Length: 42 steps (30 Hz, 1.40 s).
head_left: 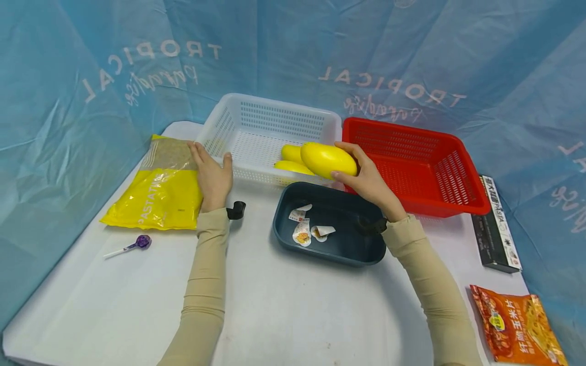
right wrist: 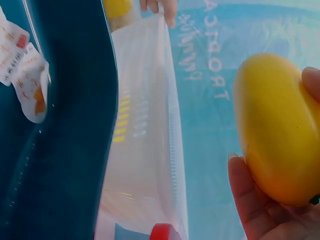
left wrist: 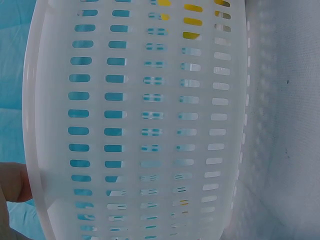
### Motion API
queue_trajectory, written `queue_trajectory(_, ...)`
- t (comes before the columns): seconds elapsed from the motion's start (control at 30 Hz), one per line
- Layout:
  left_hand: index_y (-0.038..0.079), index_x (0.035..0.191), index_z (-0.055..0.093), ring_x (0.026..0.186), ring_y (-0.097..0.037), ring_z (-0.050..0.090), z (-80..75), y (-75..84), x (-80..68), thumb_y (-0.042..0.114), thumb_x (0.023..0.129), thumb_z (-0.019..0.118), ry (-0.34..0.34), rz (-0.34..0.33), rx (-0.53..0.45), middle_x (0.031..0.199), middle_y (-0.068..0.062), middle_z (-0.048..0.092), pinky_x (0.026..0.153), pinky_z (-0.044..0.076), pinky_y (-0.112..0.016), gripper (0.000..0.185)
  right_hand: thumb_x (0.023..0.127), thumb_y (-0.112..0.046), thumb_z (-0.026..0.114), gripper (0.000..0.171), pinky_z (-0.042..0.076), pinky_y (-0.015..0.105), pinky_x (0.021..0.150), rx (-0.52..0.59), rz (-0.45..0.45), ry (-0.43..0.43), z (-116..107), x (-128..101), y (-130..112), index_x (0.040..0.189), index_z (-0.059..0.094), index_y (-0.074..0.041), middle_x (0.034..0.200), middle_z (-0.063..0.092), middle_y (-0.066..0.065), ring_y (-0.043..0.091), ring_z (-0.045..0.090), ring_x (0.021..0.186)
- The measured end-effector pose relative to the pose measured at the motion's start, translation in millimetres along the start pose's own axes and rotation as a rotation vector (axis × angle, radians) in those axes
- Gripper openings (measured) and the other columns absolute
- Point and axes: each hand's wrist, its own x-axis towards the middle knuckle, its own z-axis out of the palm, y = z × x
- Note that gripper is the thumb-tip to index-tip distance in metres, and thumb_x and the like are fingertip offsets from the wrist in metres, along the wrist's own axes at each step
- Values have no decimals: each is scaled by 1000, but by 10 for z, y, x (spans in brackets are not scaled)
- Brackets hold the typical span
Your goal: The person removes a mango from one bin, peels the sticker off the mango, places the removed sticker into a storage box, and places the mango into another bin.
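Observation:
My right hand (head_left: 366, 178) holds a large smooth yellow mango (head_left: 328, 160) above the front right of the white basket (head_left: 215, 127). In the right wrist view, fingers and thumb lie against this mango (right wrist: 277, 130), and a small green spot shows at its lower end. Two more yellow fruits (head_left: 293, 166) lie in the white basket, partly hidden behind the held one. At the basket's front left corner is my left hand (head_left: 215, 180), its fingers fairly straight and touching the rim. The left wrist view shows part of that hand (left wrist: 14, 185) against the rim.
A red basket (head_left: 414, 208) stands right of the white one. In front sits a dark blue tray (head_left: 348, 244) with several printed scraps (head_left: 302, 232). Left are a yellow bag (head_left: 160, 198) and a lollipop (head_left: 143, 241); right, a black pasta box (head_left: 496, 229) and an orange snack bag (head_left: 517, 325).

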Motion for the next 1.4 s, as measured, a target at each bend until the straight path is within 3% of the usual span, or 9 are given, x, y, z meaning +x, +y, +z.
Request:
queue_trajectory(0.37, -2, 154, 3, 125, -41, 50, -4, -29, -8, 34, 99, 49, 13, -8, 6, 164, -14, -8, 106, 44, -44, 80, 92, -19, 65, 64, 44, 41, 100, 49, 58, 0, -11, 382, 0, 148, 34, -16, 144, 40, 9, 27, 47, 116)
queue_trajectory(0.93, -1, 154, 2, 121, -42, 54, 14, -26, 6, 36, 99, 49, 12, -10, 11, 164, -13, -8, 100, 49, -45, 81, 91, -33, 65, 71, 41, 42, 107, -33, 178, 47, -116, 943, -63, 151, 30, -22, 150, 38, 6, 25, 45, 123)
queue_trajectory(1.4, -1, 154, 4, 110, -43, 59, -3, -21, -8, 35, 99, 49, 14, -8, 17, 164, -13, -8, 91, 53, -45, 80, 91, -37, 64, 71, 40, 42, 108, -45, 234, 61, -101, 1158, 71, 151, 30, -23, 151, 35, 7, 25, 43, 125)
